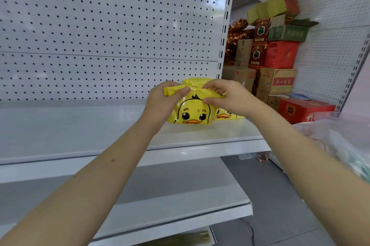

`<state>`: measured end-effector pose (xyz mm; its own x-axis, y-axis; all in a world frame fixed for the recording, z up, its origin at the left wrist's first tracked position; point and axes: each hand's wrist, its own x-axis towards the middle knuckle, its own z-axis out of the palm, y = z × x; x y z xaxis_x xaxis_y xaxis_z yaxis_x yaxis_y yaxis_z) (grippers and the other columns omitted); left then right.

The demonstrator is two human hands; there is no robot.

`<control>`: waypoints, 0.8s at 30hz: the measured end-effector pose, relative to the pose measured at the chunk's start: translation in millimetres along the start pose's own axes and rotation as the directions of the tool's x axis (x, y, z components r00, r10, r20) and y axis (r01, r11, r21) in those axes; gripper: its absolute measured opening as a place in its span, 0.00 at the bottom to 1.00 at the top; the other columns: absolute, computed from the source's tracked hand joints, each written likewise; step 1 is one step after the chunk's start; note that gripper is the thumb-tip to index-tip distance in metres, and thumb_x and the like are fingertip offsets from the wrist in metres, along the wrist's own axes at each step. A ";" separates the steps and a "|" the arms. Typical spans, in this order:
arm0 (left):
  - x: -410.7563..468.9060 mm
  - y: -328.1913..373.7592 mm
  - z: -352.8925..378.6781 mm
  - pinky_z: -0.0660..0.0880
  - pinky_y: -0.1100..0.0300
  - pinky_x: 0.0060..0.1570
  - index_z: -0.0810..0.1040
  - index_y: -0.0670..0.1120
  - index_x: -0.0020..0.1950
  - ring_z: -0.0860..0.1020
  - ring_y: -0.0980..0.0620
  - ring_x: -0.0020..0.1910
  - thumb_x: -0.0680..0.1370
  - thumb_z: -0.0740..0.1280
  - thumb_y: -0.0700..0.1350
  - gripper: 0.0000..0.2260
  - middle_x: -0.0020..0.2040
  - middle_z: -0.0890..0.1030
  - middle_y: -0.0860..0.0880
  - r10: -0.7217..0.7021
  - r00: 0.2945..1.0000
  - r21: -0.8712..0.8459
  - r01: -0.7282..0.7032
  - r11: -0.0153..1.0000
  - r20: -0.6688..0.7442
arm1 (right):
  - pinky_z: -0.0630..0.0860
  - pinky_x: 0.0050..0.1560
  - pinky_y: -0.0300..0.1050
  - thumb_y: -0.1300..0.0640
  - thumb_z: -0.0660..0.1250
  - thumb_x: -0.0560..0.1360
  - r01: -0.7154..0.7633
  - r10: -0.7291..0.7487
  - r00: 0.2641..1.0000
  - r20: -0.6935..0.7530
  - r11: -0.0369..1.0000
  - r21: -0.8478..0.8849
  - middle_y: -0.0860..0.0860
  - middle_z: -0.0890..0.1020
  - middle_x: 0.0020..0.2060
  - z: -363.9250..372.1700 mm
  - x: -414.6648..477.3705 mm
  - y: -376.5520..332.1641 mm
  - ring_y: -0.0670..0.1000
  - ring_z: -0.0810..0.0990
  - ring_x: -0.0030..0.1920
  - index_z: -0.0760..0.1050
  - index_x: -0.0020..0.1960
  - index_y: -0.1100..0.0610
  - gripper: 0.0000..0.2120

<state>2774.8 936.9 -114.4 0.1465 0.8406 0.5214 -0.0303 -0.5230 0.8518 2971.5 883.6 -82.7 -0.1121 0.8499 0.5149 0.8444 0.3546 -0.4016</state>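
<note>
A yellow plastic packet printed with a cartoon duck face (193, 112) stands upright on a white metal shelf (80, 125), near the shelf's right end. My left hand (162, 101) pinches the packet's top left corner. My right hand (226, 96) pinches the top right edge. A second yellow duck packet (228, 115) lies just behind and to the right, mostly hidden by my right hand and wrist.
A white pegboard (110, 25) backs the shelf, and a lower shelf (180, 205) juts out below. Stacked red, green and brown cartons (276, 61) fill the corner at right. A clear plastic bag (340, 137) sits at the right edge. Grey floor shows below.
</note>
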 end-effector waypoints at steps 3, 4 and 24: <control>0.5 5.9 12.8 0.72 0.65 0.40 0.80 0.51 0.47 0.78 0.58 0.41 0.71 0.74 0.51 0.09 0.43 0.81 0.54 0.004 0.998 0.056 -0.008 0.998 0.066 | 0.74 0.43 0.41 0.52 0.71 0.73 -0.011 0.011 1.000 0.009 0.997 -0.076 0.45 0.78 0.46 -17.5 -7.1 5.4 0.52 0.77 0.48 0.77 0.56 0.49 0.12; 1.5 7.5 17.6 0.72 0.63 0.42 0.80 0.50 0.49 0.78 0.56 0.44 0.71 0.74 0.52 0.10 0.46 0.81 0.52 0.022 0.996 0.101 -0.031 0.994 0.088 | 0.73 0.44 0.42 0.52 0.71 0.73 -0.015 0.016 1.000 0.008 0.994 -0.107 0.46 0.79 0.47 -22.9 -9.4 8.8 0.52 0.77 0.49 0.77 0.57 0.49 0.13; 24.7 -26.8 92.5 0.71 0.53 0.47 0.67 0.51 0.71 0.73 0.46 0.57 0.80 0.60 0.54 0.20 0.62 0.72 0.49 0.389 0.784 0.792 -0.581 0.185 0.484 | 0.67 0.63 0.53 0.56 0.69 0.75 0.028 -0.065 0.995 -0.080 0.919 -0.392 0.53 0.76 0.59 -21.7 -24.6 91.0 0.55 0.71 0.61 0.70 0.68 0.53 0.22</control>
<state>2870.6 958.7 -129.1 0.5819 0.3872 0.7151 0.6927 -0.6967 -0.1864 3062.5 886.5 -115.4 -0.1241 0.7912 0.5989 0.9787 0.1971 -0.0576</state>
